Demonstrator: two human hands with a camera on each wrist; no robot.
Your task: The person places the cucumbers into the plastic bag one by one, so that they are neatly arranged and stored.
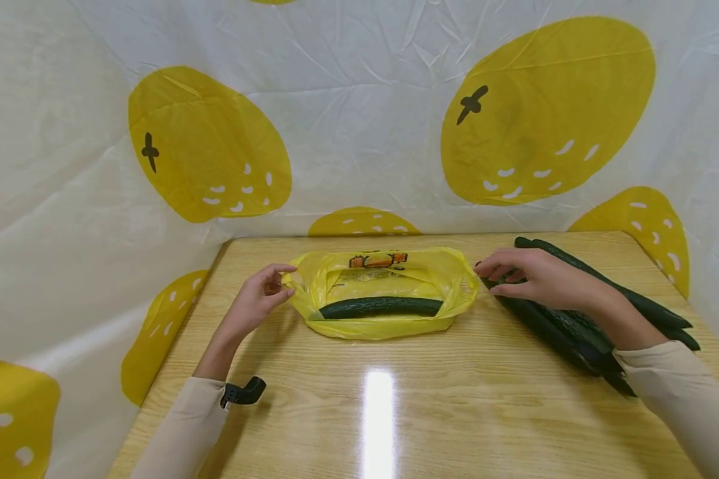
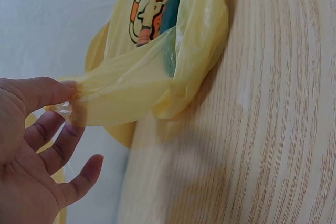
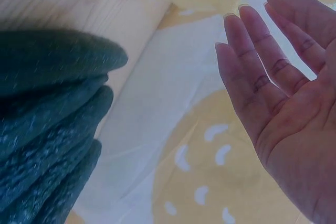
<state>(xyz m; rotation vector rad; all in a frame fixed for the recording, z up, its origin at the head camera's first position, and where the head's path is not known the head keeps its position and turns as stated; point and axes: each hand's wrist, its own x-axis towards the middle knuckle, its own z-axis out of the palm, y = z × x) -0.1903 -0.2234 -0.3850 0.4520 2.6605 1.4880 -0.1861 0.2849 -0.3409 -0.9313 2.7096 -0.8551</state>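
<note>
A thin yellow plastic bag lies on the table with its mouth held wide. Inside it a dark green cucumber stretches across the bottom. My left hand pinches the bag's left edge between thumb and forefinger, drawing a flap of film taut in the left wrist view. Beside the bag's right edge is my right hand, its fingers loosely extended and nothing in its grasp. It hovers over a pile of cucumbers, whose ends line up on the left of the right wrist view.
The wooden table has a bright light reflection in its middle. A white curtain with big yellow fruit prints hangs behind and along the sides. A black strap sits by the left cuff.
</note>
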